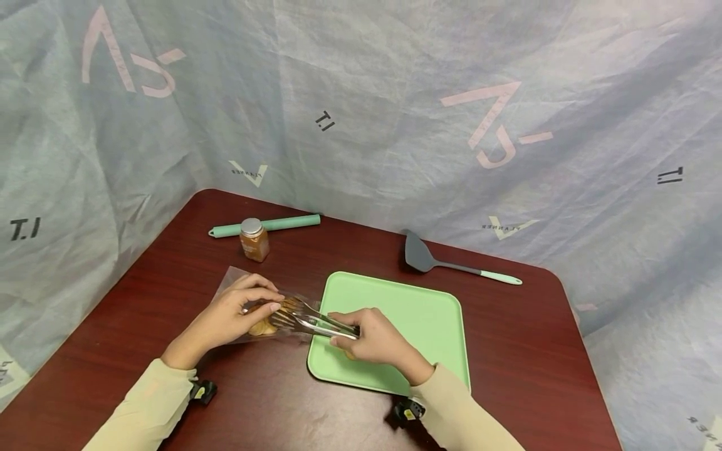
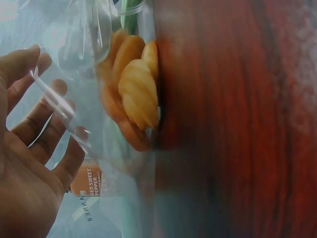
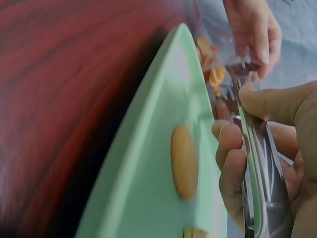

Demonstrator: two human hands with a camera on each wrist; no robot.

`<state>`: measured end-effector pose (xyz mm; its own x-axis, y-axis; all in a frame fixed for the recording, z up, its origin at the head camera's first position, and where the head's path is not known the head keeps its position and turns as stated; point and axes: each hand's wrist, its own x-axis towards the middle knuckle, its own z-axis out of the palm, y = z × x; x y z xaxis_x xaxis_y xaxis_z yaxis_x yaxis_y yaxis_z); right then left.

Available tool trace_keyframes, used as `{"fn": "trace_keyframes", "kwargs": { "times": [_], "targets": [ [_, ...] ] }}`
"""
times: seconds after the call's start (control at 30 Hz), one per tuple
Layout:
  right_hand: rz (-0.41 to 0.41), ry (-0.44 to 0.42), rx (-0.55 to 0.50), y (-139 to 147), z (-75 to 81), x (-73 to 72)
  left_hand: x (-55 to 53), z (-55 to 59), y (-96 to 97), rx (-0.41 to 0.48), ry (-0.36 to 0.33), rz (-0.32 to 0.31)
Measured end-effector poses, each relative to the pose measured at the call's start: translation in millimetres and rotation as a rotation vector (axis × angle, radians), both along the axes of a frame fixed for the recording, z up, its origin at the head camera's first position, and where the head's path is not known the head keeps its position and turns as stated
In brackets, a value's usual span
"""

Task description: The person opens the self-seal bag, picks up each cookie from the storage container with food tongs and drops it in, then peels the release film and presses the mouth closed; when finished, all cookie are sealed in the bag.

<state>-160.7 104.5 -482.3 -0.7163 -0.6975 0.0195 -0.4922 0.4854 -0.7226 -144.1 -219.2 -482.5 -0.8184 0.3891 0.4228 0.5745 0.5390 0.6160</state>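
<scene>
My left hand pinches the edge of a clear plastic bag lying on the table left of the tray. Inside the bag are several golden-brown food pieces, one with a ridged surface. My right hand grips metal tongs over the green tray. Their fork-like tips reach left to the food at the bag, close to my left fingers. One oval brown food piece rests on the tray beneath my right hand, with a yellowish piece partly in view near it.
A spice jar labelled red sweet pepper stands at the back left, before a long mint-green stick-like utensil. A grey spatula with a mint handle end lies behind the tray. Printed fabric hangs around the dark red table.
</scene>
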Motion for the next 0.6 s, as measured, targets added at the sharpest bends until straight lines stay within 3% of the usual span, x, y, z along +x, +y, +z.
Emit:
{"fn": "trace_keyframes", "kwargs": {
  "times": [0.37, 0.6],
  "targets": [
    [-0.062, -0.054, -0.002, -11.7, -1.3, 4.0, -0.7, 0.5, 0.0, 0.002, -0.021, 0.010],
    [-0.079, -0.088, 0.004, 1.0, 5.3, 8.2, -2.3, -2.8, 0.0, 0.012, -0.009, 0.009]
  ]
}}
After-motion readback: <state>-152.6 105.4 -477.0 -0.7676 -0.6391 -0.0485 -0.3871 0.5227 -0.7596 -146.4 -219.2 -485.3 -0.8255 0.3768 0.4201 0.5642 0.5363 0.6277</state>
